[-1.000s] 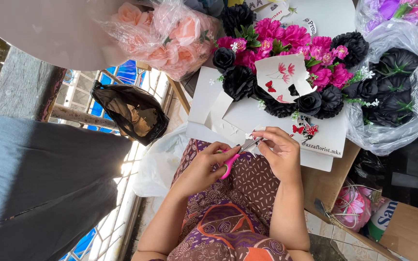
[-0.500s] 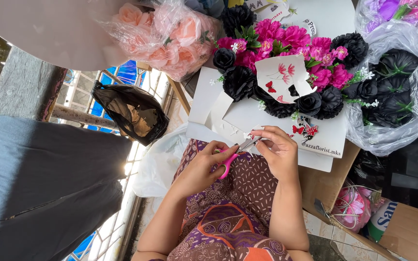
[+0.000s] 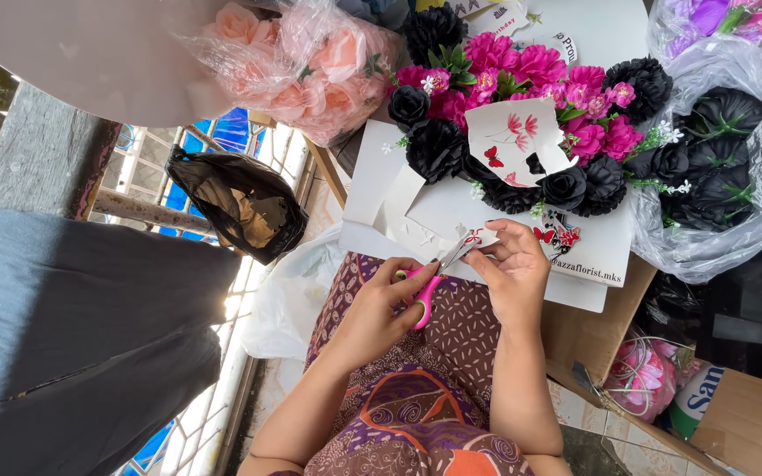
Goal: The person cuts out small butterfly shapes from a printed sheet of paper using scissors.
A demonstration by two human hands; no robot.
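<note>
Gripping pink scissors (image 3: 427, 291) — left hand (image 3: 379, 304) curled.

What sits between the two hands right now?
In the head view, pink-handled scissors span the gap: the left hand grips the handles, and the blades reach a small paper cutout pinched by the right hand.

Glossy pink plastic handles and bright metal blades on scissors (image 3: 429, 286). Matt white paper (image 3: 474, 238), smooth. Crinkled shiny clear plastic around pink roses (image 3: 310, 66). Soft cloth petals on black flowers (image 3: 434, 145). Matt brown cardboard box (image 3: 588, 330). Patterned cloth on lap (image 3: 416, 397).
</note>
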